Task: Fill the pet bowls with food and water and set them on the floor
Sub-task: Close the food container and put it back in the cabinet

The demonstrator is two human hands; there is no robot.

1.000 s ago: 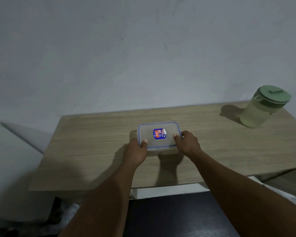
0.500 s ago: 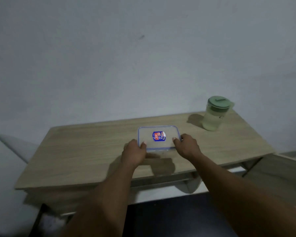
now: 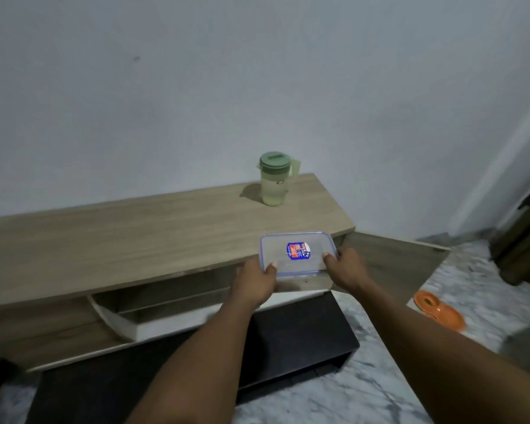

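Head view first: we see a clear, rectangular plastic container (image 3: 299,254) with rounded corners, a blue-edged lid and a blue and red label in the middle of that lid. We hold it by its two near corners, our left hand (image 3: 256,281) closed on the near left corner and our right hand (image 3: 346,269) closed on the near right one, each thumb lying on top of the lid. It sits level at the near right corner of the tabletop (image 3: 120,240), its near half past the front edge; we cannot tell whether its far half touches the wood.

That tabletop is pale wood-grain board, long and flat, bare across its whole left stretch. Near its far right corner stands a pale green translucent jug (image 3: 275,179) with a darker round green lid, upright and well apart from our hands.

Below the front edge is an open shelf, and lower still a dark, flat-topped bench (image 3: 300,328). Off the right end, a marbled grey-and-white floor (image 3: 364,393) lies open, with an orange plastic object (image 3: 439,310) on it.
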